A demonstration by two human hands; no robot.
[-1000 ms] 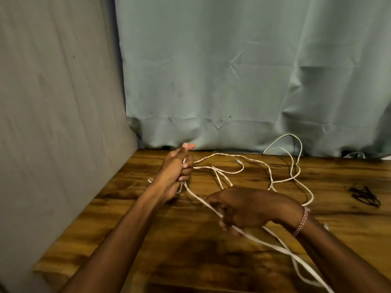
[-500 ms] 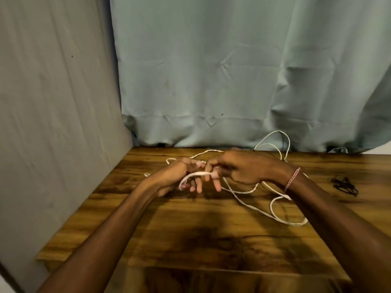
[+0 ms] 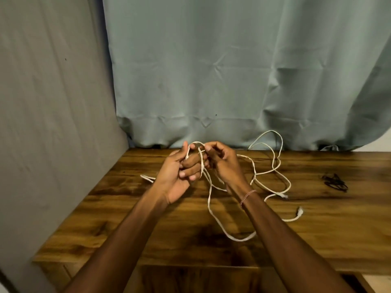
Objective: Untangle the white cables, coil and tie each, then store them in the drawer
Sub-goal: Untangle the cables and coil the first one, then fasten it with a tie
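While the hands work up at the far edge, we spot a small heap of black ties lying well off to the right on the table, clear of everything. Nothing blocks the hands themselves, though the right forearm crosses over part of the loose cable. A thin bracelet sits on that right wrist.

We're over a dark, grainy wooden table, pushed into a corner: a grey sheet hangs on the left, a pale green curtain drapes behind, touching the back edge.

Now the cable. Our left hand, palm toward us, has its fingers curled with a white loop wound over them, and the right hand pinches the strand just beside the left fingertips, thumb and forefinger closed on it. From that grip the cable drops between the wrists, runs down in a long bend toward us, and turns back right to a plug end. More loops sprawl behind the right hand up against the curtain, with a second plug on the wood. One short end pokes out left of the left wrist.
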